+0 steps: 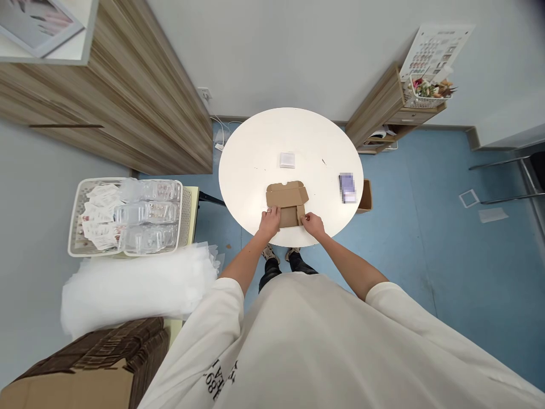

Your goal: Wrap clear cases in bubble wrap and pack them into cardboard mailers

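Showing dark print on its left sleeve, with only "88" legible, a cream T-shirt covers the person's torso. A purple packet on the tabletop is blurred and unreadable, and the small print on a wall chart is too tiny to read.

A kraft cardboard box lies partly folded and open at the near edge of the round white tabletop. The left hand, wearing a ring, and the right hand are closed on its near left and right sides. A small clear packet lies farther out.

To the left, a white basket holds clear plastic trays and printed cards. Clear plastic bags are heaped nearer, beside a brown carton. Blue floor surrounds the table, with a wood-grain cabinet at far left.
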`<state>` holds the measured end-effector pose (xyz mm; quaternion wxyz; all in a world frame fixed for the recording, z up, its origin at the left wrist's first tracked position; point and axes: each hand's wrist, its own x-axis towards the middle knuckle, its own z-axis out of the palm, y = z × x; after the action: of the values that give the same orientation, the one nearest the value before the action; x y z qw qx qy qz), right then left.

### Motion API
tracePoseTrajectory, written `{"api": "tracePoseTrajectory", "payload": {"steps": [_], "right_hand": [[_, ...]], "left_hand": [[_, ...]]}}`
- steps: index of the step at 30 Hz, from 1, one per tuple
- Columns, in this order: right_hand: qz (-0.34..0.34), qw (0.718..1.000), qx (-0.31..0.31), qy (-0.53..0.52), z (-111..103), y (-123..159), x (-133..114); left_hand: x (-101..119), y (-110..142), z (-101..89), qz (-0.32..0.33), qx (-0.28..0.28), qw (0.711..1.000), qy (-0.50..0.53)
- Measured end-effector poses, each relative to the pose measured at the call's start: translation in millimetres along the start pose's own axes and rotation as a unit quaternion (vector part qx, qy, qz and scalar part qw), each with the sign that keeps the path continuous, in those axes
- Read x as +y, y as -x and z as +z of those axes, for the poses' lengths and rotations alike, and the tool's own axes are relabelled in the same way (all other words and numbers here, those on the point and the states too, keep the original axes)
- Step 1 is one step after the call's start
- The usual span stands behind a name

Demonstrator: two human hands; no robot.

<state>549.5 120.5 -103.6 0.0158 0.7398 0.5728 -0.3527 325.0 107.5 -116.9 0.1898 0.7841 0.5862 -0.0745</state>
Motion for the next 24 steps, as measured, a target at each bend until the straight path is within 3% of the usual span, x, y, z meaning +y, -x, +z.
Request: {"api": "tracePoseTrajectory", "payload": {"steps": [8,17,24], "right_hand": [[0.03,0.996,-0.004,0.079,-5,-12,-13],[-0.011,0.979,-0.013,0.203,-9,-17,-24],[-0.031,0.979,-0.008,0.203,-10,-13,-26]], "left_hand": [[0,0,-2.7,-0.004,-0.011,1.0,0.02],[-1,1,-2.9,-0.01,-0.011,1.0,0.023],[-5,2,-2.5,-0.007,-0.013,1.0,0.021]]}}
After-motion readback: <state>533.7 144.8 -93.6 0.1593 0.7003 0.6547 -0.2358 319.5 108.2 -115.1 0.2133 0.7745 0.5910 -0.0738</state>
